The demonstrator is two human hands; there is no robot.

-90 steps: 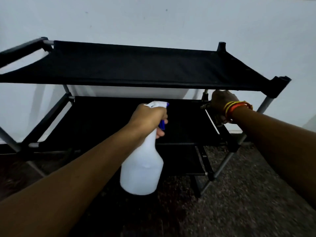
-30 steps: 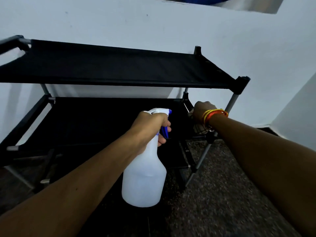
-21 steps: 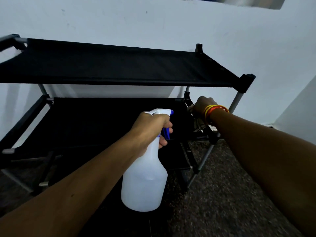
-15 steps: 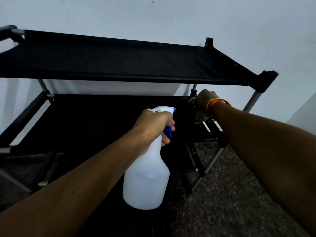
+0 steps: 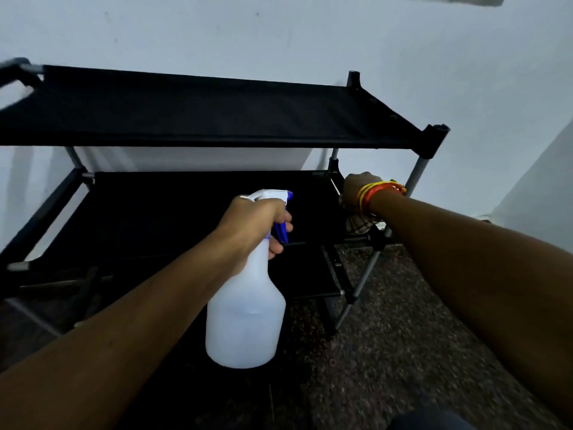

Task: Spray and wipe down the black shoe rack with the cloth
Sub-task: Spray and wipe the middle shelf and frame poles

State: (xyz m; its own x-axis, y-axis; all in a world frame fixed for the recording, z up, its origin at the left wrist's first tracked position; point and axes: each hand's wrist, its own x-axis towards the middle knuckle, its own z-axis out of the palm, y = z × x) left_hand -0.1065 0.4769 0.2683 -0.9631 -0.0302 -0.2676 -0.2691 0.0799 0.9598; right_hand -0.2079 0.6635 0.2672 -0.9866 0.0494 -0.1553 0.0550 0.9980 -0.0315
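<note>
At the right end of the middle shelf, your right hand is bunched round the cloth, fingers curled over it so that only a pale, striped fold hangs out below the wrist, beside the grey upright post. The light is dim there, so whether the cloth is pressed on the side rail or on the shelf fabric itself is hard to say; it looks like the rail at the corner. Your left hand is wrapped round the neck of the spray bottle, with fingers on the blue trigger and the nozzle facing into the dark middle tier of the black shoe rack.

To do this step well, keep the nozzle level and aimed at the shelf in front of it, not at the white wall behind, and give short squeezes so the fabric is damp, not soaked. Then draw the cloth from the right corner towards the left in overlapping passes, turning it to a fresh fold when one side is wet. Work along the rails and corner joints too, where dust probably gathers.

The bottle hangs well to the left of the cloth, in front of the shelf's centre, so the spray would land on a part the cloth has yet to reach. The top tier lies above both hands, and the lower tiers sit below, just over the speckled floor.
</note>
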